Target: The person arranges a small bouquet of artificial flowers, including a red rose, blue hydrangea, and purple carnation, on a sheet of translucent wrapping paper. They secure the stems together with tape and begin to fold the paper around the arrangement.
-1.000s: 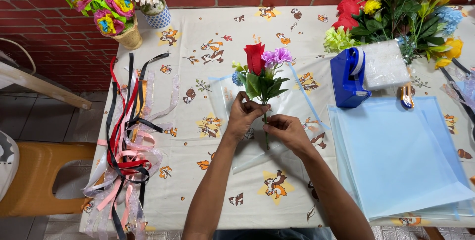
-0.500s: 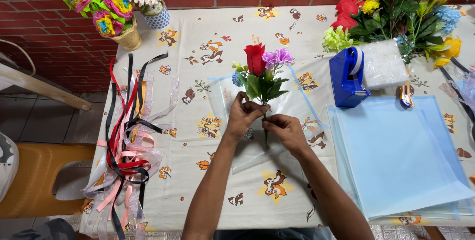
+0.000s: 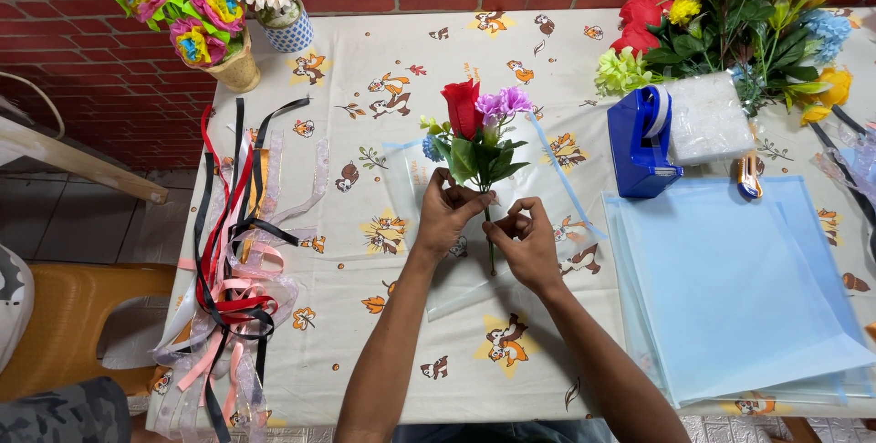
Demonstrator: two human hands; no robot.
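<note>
A small bunch of artificial flowers (image 3: 476,128), with a red rose, purple blooms and green leaves, is held upright over a clear plastic sheet (image 3: 557,189) on the table. My left hand (image 3: 447,218) grips the stems just below the leaves. My right hand (image 3: 523,242) pinches the same stems a little lower, its fingers touching those of the left hand. The stem ends stick out below my hands.
A patterned tablecloth (image 3: 365,69) covers the table. Ribbons (image 3: 235,251) hang over its left edge. A blue tape dispenser (image 3: 641,140), a stack of light blue sheets (image 3: 739,288) and a heap of artificial flowers (image 3: 748,14) lie right. Two flower pots (image 3: 239,64) stand back left.
Both hands stay on the stems; my right hand has shifted slightly lower. The bunch has hardly moved.
</note>
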